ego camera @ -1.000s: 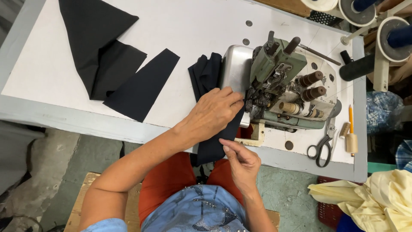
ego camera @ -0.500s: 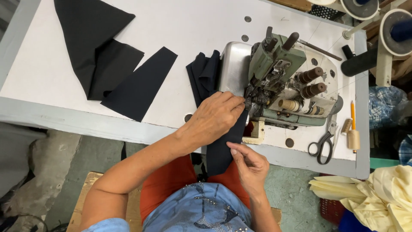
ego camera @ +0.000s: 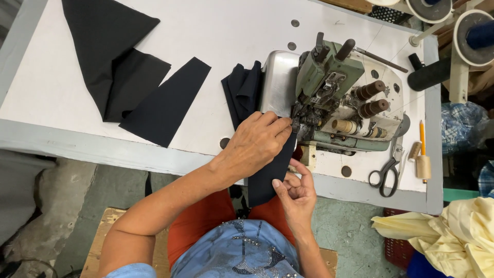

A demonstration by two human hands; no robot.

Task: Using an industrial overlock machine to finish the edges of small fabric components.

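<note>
White tabletop stretching under everything, carrying a green-and-grey sewing machine toward the right side. Lying spread at the left, well apart from the hands: three flat black fabric pieces. Bunching just left of the machine's metal plate: a dark folded bundle. Resting near the right edge beside the machine: scissors, a pencil and a small spool.

Pressing down with fingers curled and close together, left hand lying on a black fabric strip, fingertips touching the machine's needle area. Hanging from there over the tabletop's front edge: the strip itself. Pinching the strip's lower right edge between thumb and bent fingers, nearly closed: right hand, just below the tabletop edge.
</note>
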